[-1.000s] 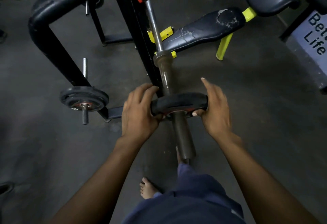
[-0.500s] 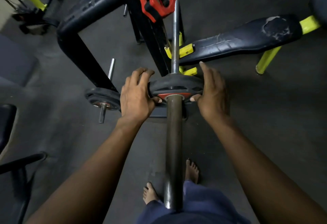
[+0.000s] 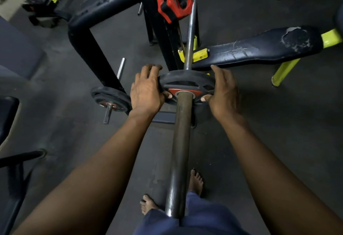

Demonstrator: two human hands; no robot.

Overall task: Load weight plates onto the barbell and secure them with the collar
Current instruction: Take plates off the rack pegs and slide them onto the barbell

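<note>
Plate (image 3: 185, 79) — black, with a red ring round its hub — sits threaded on the thick sleeve of the barbell (image 3: 179, 151), far along the sleeve toward the point where the thinner shaft begins. Left hand (image 3: 146, 89) wraps the plate's left edge: fingers curled over the far rim, thumb pressed on the near face beside the red ring. Right hand (image 3: 222, 91) takes the right edge, fingers laid fairly straight along the far rim, thumb hooked onto the near face; the plate is pinched between thumb and fingers on that side. Both forearms reach in from the near corners, one on each side of the sleeve.

Sleeve runs from the near bottom centre, over the person's blue shorts (image 3: 189, 220), away to the plate; beyond it the bright shaft continues far and slightly right, past a yellow bracket (image 3: 199, 55).

Red collar (image 3: 174, 0) hangs at the far top, on or against the black upright of the rack (image 3: 157, 30), just left of the shaft — which one it hangs from cannot be told. It is not on the sleeve.

Left of the hands, a second plate (image 3: 110, 99) rests on a short storage peg (image 3: 107, 113) at the rack's base, near the left wrist. To the far right, a dark padded bench (image 3: 259, 49) with cracked, worn vinyl and yellow-green legs. Bare feet (image 3: 196, 181) show on the dark floor (image 3: 278, 123) below the sleeve.
</note>
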